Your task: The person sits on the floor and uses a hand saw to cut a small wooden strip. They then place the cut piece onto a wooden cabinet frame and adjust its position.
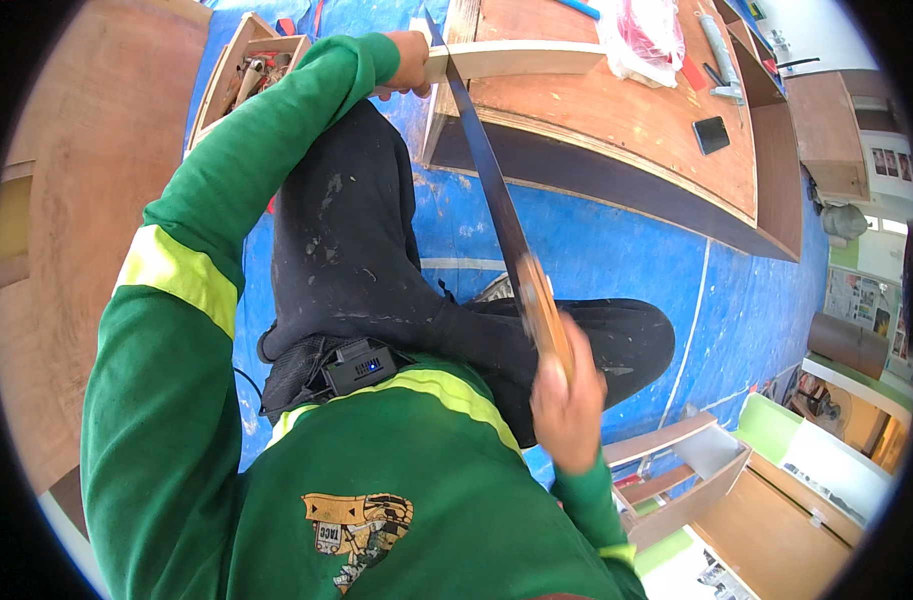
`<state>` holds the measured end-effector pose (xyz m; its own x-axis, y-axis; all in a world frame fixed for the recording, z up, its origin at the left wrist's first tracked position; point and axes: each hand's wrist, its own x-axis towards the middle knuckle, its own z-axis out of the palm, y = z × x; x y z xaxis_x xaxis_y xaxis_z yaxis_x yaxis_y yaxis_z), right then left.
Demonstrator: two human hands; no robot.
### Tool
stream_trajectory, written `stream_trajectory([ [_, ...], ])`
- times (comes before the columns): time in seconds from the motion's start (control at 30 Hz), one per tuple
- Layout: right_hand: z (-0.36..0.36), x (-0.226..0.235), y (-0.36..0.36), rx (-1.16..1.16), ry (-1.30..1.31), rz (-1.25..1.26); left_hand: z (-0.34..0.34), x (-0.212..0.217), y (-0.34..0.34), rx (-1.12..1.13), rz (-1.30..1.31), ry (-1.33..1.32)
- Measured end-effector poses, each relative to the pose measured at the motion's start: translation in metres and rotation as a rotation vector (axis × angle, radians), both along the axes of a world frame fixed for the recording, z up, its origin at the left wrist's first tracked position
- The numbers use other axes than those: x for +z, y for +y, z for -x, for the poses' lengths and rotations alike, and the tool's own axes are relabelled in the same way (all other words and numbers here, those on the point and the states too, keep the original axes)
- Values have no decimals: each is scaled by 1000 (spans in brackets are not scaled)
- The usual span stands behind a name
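My right hand [569,400] is wrapped round the wooden handle of a handsaw [489,165]. Its long dark blade slants up and away to the left, crossing a pale wooden strip [537,58] near the strip's left end. That end is gripped by my left hand [409,65], just left of the blade; some of its fingers are hidden underneath. The rest of the strip lies across the top of a low wooden cabinet [617,125], with the held end sticking out past the cabinet's left edge.
On the cabinet top are a phone [712,135], a caulking gun [722,60] and a pink-and-white plastic bag [645,40]. A wooden box of tools [260,75] stands at the far left. Blue sheeting [617,250] covers the floor. A drawer-like wooden frame [682,465] is at lower right.
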<state>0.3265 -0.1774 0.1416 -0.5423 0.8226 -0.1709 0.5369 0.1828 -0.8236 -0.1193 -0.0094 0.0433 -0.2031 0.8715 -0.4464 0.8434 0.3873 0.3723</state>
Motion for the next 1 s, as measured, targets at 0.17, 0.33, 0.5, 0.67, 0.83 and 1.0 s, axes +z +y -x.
stream_trajectory([
  [0.17, 144, -82, 105, -14, 279, -254, -7, 3, 7, 5, -22, 18],
  [0.33, 121, -67, 84, -9, 215, -158, 2, 1, 8, -10, 10, -13],
  [0.5, -28, -8, -14, -38, -1, 15, -1, 0, -1, -23, -6, -21],
  [0.67, 1, -6, 2, -20, 40, 8, 5, 0, -1, -2, -15, -50],
  [0.83, 147, -80, 113, 0, 246, -236, -11, 17, 4, 7, 4, -11],
  [1.0, 124, -64, 89, -5, 213, -130, 3, -1, 7, 18, 13, -35],
])
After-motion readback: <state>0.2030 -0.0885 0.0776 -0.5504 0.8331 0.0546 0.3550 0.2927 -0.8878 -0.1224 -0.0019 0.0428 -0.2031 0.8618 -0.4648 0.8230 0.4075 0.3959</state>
